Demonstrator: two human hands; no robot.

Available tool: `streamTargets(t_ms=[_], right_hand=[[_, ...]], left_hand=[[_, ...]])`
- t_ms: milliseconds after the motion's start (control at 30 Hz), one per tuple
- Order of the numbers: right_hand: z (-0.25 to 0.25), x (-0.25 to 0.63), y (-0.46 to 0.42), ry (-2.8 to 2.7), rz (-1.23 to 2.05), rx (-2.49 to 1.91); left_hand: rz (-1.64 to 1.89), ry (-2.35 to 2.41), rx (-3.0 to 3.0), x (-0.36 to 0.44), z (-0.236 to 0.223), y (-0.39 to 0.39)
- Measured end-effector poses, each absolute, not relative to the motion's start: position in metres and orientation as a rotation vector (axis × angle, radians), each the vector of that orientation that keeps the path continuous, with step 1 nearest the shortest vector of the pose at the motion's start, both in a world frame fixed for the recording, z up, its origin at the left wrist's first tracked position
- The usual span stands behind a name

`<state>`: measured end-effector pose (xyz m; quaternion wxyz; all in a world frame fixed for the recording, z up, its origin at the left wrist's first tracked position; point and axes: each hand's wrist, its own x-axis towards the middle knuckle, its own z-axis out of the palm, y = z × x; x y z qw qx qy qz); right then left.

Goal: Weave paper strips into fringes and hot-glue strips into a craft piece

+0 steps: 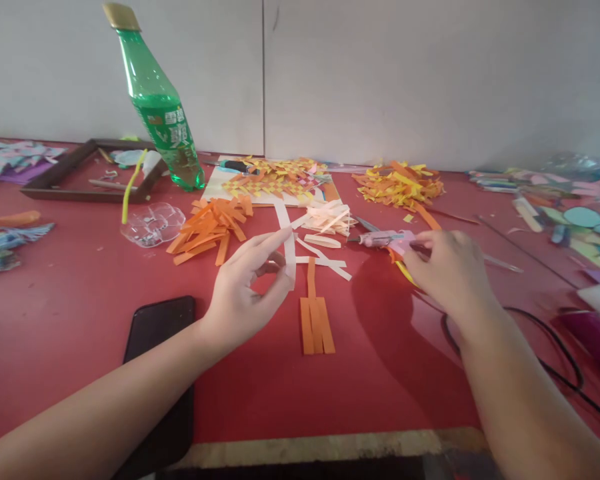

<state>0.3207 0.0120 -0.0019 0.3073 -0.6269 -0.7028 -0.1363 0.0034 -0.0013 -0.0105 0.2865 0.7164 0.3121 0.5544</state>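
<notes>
My left hand [253, 287] pinches a white paper strip [287, 247] that stands upright between thumb and fingers. On the table in front of it lie several orange strips [317, 327], set side by side, with one reaching up from them. My right hand [447, 267] is closed around the handle of a pink glue gun [380, 239], whose nozzle points left. Some of the handle is hidden behind the fingers. Loose white strips [330, 217] lie in a pile between the hands, and orange strips [213, 227] are heaped beyond my left hand.
A green bottle [167, 127] stands behind a clear flower-shaped dish [155, 223] and a dark frame [80, 193]. A black phone [163, 373] lies under my left forearm. A black cable [555, 363] curls at right. Yellow-orange scraps [400, 185] sit near the wall.
</notes>
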Motion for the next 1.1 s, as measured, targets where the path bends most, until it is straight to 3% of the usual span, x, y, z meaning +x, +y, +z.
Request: streamTargets(t_ms=[67,267,567,667,900,1100], right_hand=[[-0.001,0.297,0.005,-1.79,-0.431,-1.631],[-0.007,0.215,-0.024,-2.253,0.236,-1.299],[-0.009,0.207,-0.033,-2.386,0.557,-1.339],[-0.006,0.209,-0.032,-2.26,0.676,-1.206],[-0.004,0.222,-0.027,-1.471,1.313,-1.077],[-0.009,0.228,-0.024,-1.152,1.397,-1.154]], left_hand=[[1.455,0.852,1.888,0.004,-0.011,-0.001],[1.407,0.872,1.884,0.004,-0.014,-0.001],[1.413,0.903,1.89,0.005,-0.011,0.0],[1.412,0.895,1.869,0.005,-0.011,0.0],[1.365,0.903,1.706,0.006,-0.007,-0.002],[1.209,0.768,1.396,0.006,-0.004,-0.001]])
